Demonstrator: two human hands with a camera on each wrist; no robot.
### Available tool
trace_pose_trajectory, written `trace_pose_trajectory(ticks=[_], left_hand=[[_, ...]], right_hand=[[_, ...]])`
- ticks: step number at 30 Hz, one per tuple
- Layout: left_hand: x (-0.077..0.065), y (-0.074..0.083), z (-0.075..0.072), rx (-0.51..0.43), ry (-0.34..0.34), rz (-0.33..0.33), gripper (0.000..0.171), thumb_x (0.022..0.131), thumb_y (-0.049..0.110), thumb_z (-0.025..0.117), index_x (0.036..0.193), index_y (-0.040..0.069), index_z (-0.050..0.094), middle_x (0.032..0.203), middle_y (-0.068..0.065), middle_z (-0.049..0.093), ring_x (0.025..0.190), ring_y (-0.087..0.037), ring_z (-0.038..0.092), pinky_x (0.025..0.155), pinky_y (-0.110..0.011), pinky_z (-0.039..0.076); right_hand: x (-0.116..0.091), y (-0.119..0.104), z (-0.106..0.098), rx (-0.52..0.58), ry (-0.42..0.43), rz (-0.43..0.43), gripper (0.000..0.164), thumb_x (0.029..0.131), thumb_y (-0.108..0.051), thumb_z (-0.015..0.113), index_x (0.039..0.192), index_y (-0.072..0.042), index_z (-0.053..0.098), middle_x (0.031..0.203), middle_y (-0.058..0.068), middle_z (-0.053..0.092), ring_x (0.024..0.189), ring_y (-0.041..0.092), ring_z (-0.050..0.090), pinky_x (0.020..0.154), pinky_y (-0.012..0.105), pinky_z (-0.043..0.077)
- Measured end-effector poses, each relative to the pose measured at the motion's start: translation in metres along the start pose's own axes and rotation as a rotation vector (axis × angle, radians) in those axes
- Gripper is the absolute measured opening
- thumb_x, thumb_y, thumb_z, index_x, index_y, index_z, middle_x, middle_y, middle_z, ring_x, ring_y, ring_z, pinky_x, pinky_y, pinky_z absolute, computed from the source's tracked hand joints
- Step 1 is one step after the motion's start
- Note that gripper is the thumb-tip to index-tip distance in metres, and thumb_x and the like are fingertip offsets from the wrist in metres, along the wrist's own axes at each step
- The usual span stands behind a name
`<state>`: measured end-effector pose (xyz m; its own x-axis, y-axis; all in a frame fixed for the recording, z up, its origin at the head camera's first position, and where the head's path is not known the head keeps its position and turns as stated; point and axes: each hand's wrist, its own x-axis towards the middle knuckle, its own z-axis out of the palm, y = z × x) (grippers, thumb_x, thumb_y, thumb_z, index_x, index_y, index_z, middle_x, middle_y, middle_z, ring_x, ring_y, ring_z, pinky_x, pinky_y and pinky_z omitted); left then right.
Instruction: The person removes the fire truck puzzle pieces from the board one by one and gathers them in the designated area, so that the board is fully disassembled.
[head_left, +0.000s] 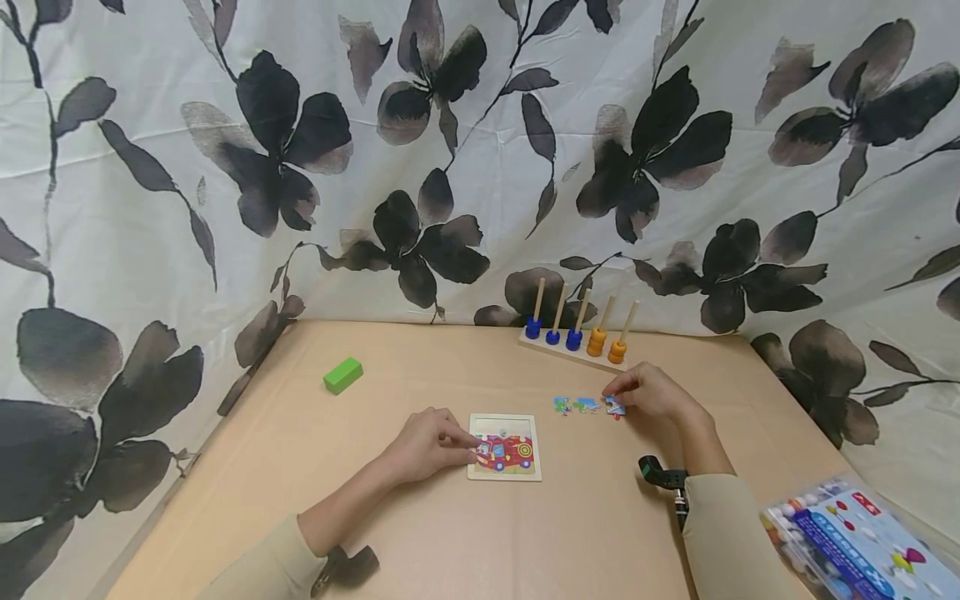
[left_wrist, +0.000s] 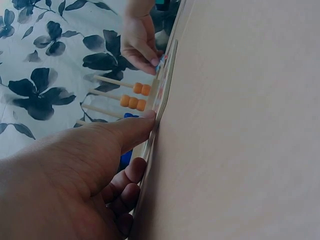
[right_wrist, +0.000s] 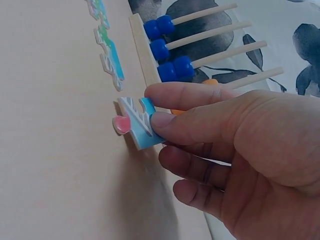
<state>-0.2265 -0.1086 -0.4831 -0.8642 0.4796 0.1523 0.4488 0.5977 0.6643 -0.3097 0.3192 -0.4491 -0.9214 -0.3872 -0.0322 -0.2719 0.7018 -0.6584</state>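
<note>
My right hand (head_left: 656, 396) pinches a jigsaw puzzle piece (right_wrist: 137, 122) between thumb and index finger, tilted up from the table in the right wrist view. This piece is light blue with white lines and a pink tab. Two more puzzle pieces (head_left: 585, 406) lie in a row just left of it. With thumb and fingers, my left hand (head_left: 427, 446) holds the left edge of a wooden puzzle tray (head_left: 504, 477). A red fire truck picture fills the tray's lower part, and its upper part is bare. The left fingertips are partly hidden in the head view.
Behind the pieces stands a wooden peg rack (head_left: 558, 348) with blue and orange beads. A green block (head_left: 343, 376) lies at the back left. At the front right is a clear package (head_left: 862, 533) with a blue label. A floral cloth (head_left: 420, 167) hangs behind the table.
</note>
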Motion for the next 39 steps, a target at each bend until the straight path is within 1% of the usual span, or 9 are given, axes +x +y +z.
trace_pose_trajectory(ticks=[6, 12, 16, 22, 27, 30, 35, 37, 39], left_hand=[[0.0014, 0.0010, -0.0011, 0.003, 0.003, 0.000, 0.020, 0.087, 0.034, 0.085, 0.106, 0.025, 0.085, 0.089, 0.013, 0.066, 0.087, -0.013, 0.054, 0.074, -0.029, 0.039], [0.0029, 0.0019, -0.0018, -0.001, 0.006, 0.002, 0.022, 0.087, 0.034, 0.085, 0.106, 0.024, 0.085, 0.089, 0.012, 0.066, 0.087, -0.013, 0.054, 0.073, -0.029, 0.039], [0.0030, 0.0024, -0.0024, -0.010, 0.000, -0.010, 0.021, 0.087, 0.034, 0.085, 0.106, 0.024, 0.085, 0.090, 0.011, 0.067, 0.088, -0.013, 0.054, 0.074, -0.030, 0.038], [0.0036, 0.0021, -0.0029, -0.009, -0.005, -0.016, 0.021, 0.087, 0.033, 0.085, 0.106, 0.024, 0.085, 0.090, 0.009, 0.068, 0.087, -0.014, 0.054, 0.074, -0.030, 0.038], [0.0036, 0.0022, -0.0034, -0.002, 0.000, -0.004, 0.020, 0.086, 0.033, 0.085, 0.105, 0.024, 0.085, 0.089, 0.011, 0.067, 0.087, -0.015, 0.055, 0.075, -0.030, 0.039], [0.0038, 0.0012, -0.0030, 0.001, -0.002, -0.003, 0.020, 0.087, 0.034, 0.085, 0.105, 0.025, 0.085, 0.089, 0.012, 0.067, 0.087, -0.014, 0.055, 0.075, -0.029, 0.039], [0.0042, 0.0006, -0.0029, -0.012, -0.003, -0.016, 0.020, 0.087, 0.034, 0.085, 0.105, 0.026, 0.085, 0.090, 0.011, 0.066, 0.088, -0.014, 0.054, 0.077, -0.030, 0.038], [0.0042, 0.0007, -0.0029, -0.016, -0.003, -0.016, 0.020, 0.087, 0.033, 0.085, 0.105, 0.025, 0.085, 0.090, 0.011, 0.067, 0.088, -0.015, 0.054, 0.076, -0.030, 0.038], [0.0040, 0.0009, -0.0030, -0.016, -0.002, -0.010, 0.020, 0.087, 0.033, 0.085, 0.105, 0.025, 0.085, 0.090, 0.011, 0.067, 0.088, -0.015, 0.055, 0.076, -0.030, 0.039]], right_hand=[[0.0022, 0.0004, -0.0007, -0.002, -0.020, -0.015, 0.020, 0.092, 0.008, 0.066, 0.102, -0.002, 0.081, 0.102, 0.014, 0.079, 0.090, 0.020, 0.063, 0.079, 0.027, 0.050], [0.0041, 0.0018, 0.0002, 0.009, -0.021, -0.016, 0.021, 0.092, 0.008, 0.065, 0.102, -0.001, 0.081, 0.103, 0.014, 0.079, 0.093, 0.020, 0.064, 0.079, 0.024, 0.050], [0.0042, 0.0025, 0.0010, 0.027, -0.017, -0.011, 0.021, 0.093, 0.008, 0.065, 0.103, -0.001, 0.081, 0.104, 0.014, 0.079, 0.096, 0.021, 0.065, 0.080, 0.023, 0.050], [0.0050, 0.0047, 0.0017, 0.016, -0.019, -0.003, 0.021, 0.094, 0.007, 0.065, 0.103, -0.002, 0.081, 0.106, 0.014, 0.079, 0.100, 0.022, 0.066, 0.083, 0.025, 0.051], [0.0043, 0.0032, 0.0019, 0.002, -0.011, 0.001, 0.021, 0.094, 0.007, 0.064, 0.102, -0.002, 0.081, 0.107, 0.014, 0.078, 0.102, 0.023, 0.066, 0.085, 0.026, 0.052], [0.0043, 0.0024, 0.0026, 0.000, -0.012, 0.011, 0.020, 0.094, 0.007, 0.065, 0.103, -0.003, 0.081, 0.108, 0.014, 0.078, 0.104, 0.024, 0.066, 0.088, 0.031, 0.052], [0.0042, 0.0005, 0.0032, -0.012, -0.003, 0.024, 0.017, 0.094, 0.004, 0.068, 0.102, -0.004, 0.082, 0.106, 0.012, 0.079, 0.104, 0.023, 0.067, 0.094, 0.039, 0.051], [0.0038, -0.0003, 0.0034, -0.012, -0.003, 0.027, 0.017, 0.093, 0.004, 0.068, 0.102, -0.004, 0.082, 0.106, 0.012, 0.079, 0.103, 0.023, 0.067, 0.093, 0.038, 0.052], [0.0038, -0.0009, 0.0034, -0.008, -0.001, 0.029, 0.018, 0.093, 0.005, 0.068, 0.101, -0.003, 0.082, 0.106, 0.012, 0.079, 0.102, 0.022, 0.067, 0.091, 0.035, 0.052]])
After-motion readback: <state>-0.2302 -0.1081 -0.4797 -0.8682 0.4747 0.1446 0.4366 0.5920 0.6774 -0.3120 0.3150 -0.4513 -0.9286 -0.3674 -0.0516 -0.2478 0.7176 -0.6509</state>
